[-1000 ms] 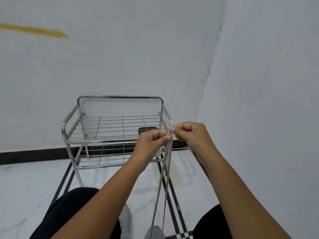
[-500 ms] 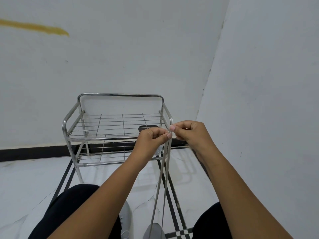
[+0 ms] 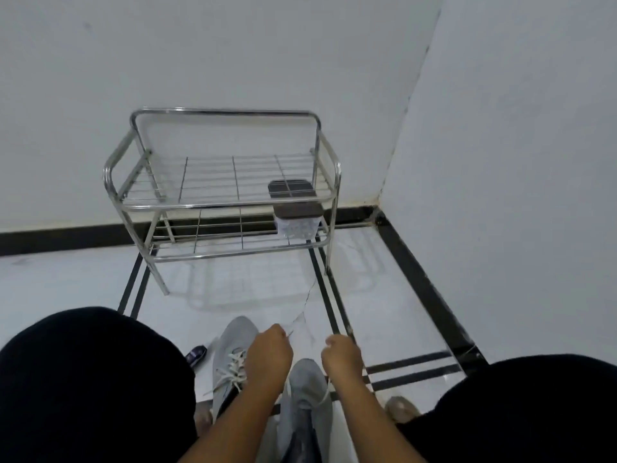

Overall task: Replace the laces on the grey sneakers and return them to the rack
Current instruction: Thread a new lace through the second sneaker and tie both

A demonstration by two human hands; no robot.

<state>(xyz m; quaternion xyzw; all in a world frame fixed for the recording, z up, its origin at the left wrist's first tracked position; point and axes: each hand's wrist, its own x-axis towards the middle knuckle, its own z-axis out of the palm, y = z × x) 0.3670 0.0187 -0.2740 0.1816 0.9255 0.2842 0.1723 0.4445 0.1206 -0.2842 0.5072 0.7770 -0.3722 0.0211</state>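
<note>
1. White floor tiles (image 3: 253, 295) with black stripes meet pale walls (image 3: 233, 45) at a corner, where the person sits on the ground, dark-clothed knees (image 3: 83, 379) spread left and right.
2. Both hands are fisted low between the knees. The left hand (image 3: 268, 357) is curled tight, seemingly around a lace end, though the lace inside the fist is hidden.
3. The right hand (image 3: 342, 359) is likewise curled, and a white lace (image 3: 324, 397) runs from beneath it down to the near sneaker.
4. That right grey sneaker (image 3: 309, 392) lies directly under the two hands, toe pointing away, partly covered by the forearms.
5. Just left of it, the left grey sneaker (image 3: 230, 349) rests on the floor with white laces (image 3: 233, 369) already crossing its eyelets.
6. A small dark object (image 3: 196, 354) lies near the left knee; what it is cannot be told.
7. Farther off against the wall stands the metal rack (image 3: 220, 205), two wire shelves, with a clear lidded container (image 3: 298, 222) at the right of the lower shelf.
</note>
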